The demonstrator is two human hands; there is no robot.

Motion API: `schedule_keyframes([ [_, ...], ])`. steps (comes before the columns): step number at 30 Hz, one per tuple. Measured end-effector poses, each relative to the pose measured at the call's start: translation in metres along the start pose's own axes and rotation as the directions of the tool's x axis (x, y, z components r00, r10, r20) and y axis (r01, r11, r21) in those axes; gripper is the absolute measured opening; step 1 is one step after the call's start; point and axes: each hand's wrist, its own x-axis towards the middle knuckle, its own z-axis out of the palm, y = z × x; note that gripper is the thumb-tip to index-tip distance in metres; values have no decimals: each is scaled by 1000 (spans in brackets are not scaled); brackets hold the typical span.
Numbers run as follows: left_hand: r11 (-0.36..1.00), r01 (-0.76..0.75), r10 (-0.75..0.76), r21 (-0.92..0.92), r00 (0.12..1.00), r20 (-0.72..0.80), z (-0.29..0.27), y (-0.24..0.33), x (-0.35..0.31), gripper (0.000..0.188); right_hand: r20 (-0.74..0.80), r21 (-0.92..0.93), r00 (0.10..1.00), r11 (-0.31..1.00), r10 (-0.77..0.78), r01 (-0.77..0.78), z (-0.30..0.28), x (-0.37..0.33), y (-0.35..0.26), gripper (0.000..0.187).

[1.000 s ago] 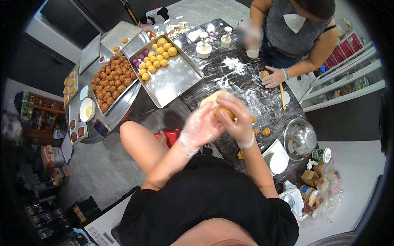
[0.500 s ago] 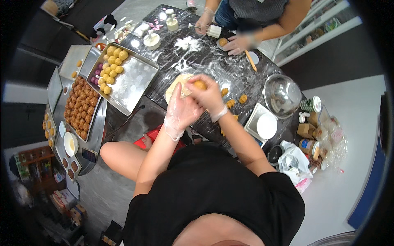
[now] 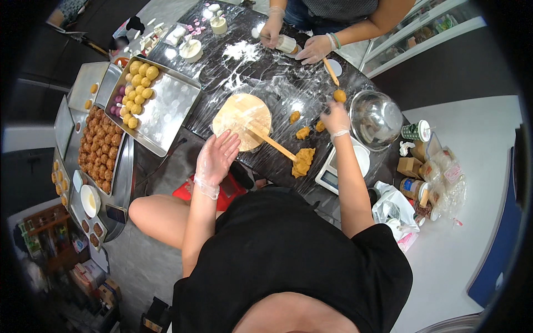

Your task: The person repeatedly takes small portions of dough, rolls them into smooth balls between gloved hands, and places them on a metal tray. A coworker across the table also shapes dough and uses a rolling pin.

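Observation:
My left hand (image 3: 219,155), in a clear glove, is palm up with its fingers stretched out and nothing in it. It is by the near edge of a round, floured wooden board (image 3: 236,105). My gloved right hand (image 3: 336,118) is out over the right of the table, its fingers blurred. A smooth orange dough ball (image 3: 340,96) sits just past its fingertips; whether they touch it I cannot tell. A wooden stick (image 3: 275,145) runs from the board to a large orange dough lump (image 3: 302,162). Small dough pieces (image 3: 302,132) lie between the board and my right hand.
A steel bowl (image 3: 376,121) and a white scale (image 3: 328,176) stand at right. Across the table a co-worker's gloved hands (image 3: 313,49) handle a white cylindrical mould (image 3: 286,43). Trays of yellow balls (image 3: 166,114) and brown balls (image 3: 100,147) are at left.
My hands have parted. The right one has moved right, and the orange ball that was between them is now by its fingertips. The left has lowered and opened, uncovering the board and stick.

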Motion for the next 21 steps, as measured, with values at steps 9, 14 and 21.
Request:
schedule_keyframes([
  [9,990,32,-47,139,993,105,23,-25,8,55,40,451,990,887,-134,102,-18,-43,-30,33],
  [14,982,11,-47,188,981,186,51,-49,14,50,-57,644,898,671,-437,368,-78,-123,-160,32],
  [21,978,13,52,-209,952,301,68,-32,-25,55,-343,376,578,456,-740,807,-81,-105,-200,45],
])
